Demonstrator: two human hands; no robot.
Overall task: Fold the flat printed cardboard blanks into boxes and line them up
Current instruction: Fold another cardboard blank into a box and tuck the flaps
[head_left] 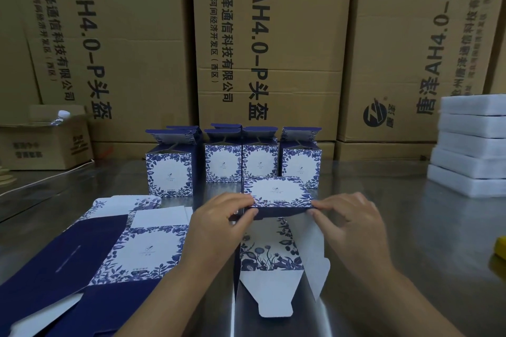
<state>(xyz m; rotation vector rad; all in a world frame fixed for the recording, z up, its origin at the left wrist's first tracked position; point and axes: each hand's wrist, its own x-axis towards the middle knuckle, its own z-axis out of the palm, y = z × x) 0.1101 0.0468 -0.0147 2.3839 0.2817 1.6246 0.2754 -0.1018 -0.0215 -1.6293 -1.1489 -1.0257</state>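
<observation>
View: head camera, looking forward and down across a shiny metal table (410,241).
Left hand (219,216): its fingers (241,204) lie over the near left corner of a half-folded box (276,194). The thumb curls under the edge, pinching the card.
Right hand (353,216): its fingers (325,204) pinch the near right corner of the same box, thumb tucked below the edge.
Half-folded box: it sits between the two sets of fingers. Its top panel is white with a blue floral border, and a dark blue side faces the person. Nearer than the fingers, its unfolded flaps lie spread on the table, one floral and the others plain white.
Folded boxes (260,163): four stand upright in a row just beyond the fingers, lids open and raised. Lids of others show behind them. The leftmost stands slightly apart from the rest.
Flat blanks (142,249): a loose pile lies flat on the table, left of the left fingers, showing dark blue and floral panels.
Cartons (273,35): a wall of tall brown printed cartons stands far beyond the fingers, behind the row.
Foam slabs (471,145): a white stack sits well to the right of the right fingers.
Small open carton (46,142): it is far left and beyond the fingers, with a bottle (61,115) showing inside.
Yellow object (499,246): it is right of the right fingers, cut off by the edge, and cannot be identified.
</observation>
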